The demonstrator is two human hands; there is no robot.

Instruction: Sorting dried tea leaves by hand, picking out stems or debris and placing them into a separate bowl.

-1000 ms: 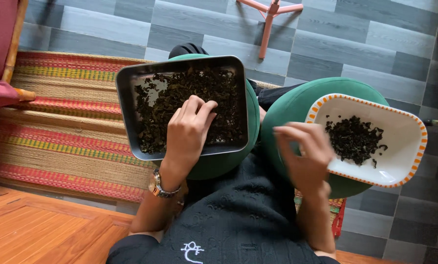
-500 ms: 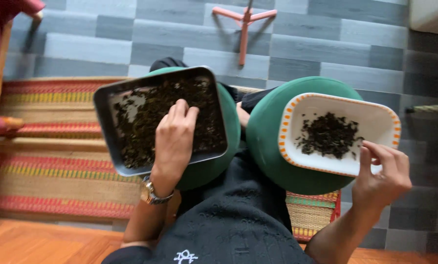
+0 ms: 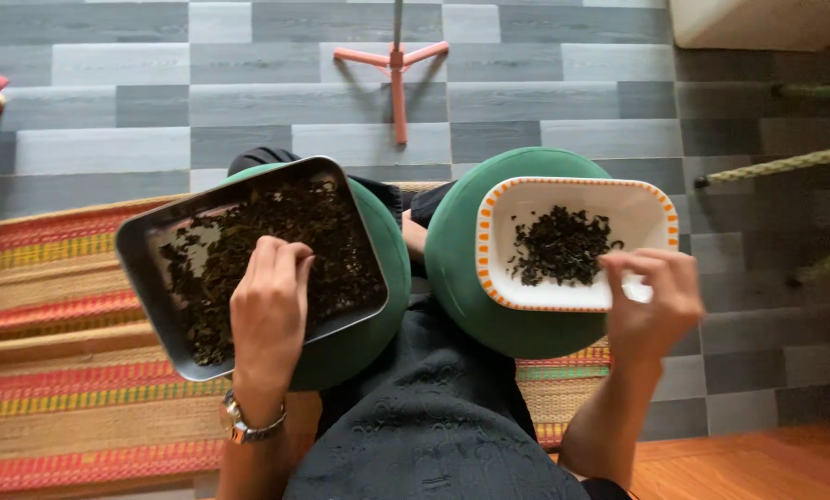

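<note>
A dark metal tray [image 3: 142,268] holding dark dried leaves [image 3: 341,241] rests on my left knee, in green trousers. My left hand [image 3: 269,310], a watch on its wrist, lies in the tray with fingers curled down into the leaves. On my right knee sits a white rectangular dish with an orange-patterned rim [image 3: 637,199] with a small heap of the same leaves [image 3: 559,245]. My right hand [image 3: 651,296] hovers over the dish's near right corner, fingertips pinched together; whether they hold leaves I cannot tell.
A striped woven mat [image 3: 54,389] lies under me on the left. Grey floor tiles [image 3: 545,102] stretch ahead, with a pink three-legged stand base [image 3: 395,65]. Wooden flooring [image 3: 758,463] shows at bottom right. A pale furniture corner [image 3: 758,23] is top right.
My right hand moved from in front of my chest out to the right and now sits over the white dish's near edge. My left hand stayed in the tray. The view shifted.
</note>
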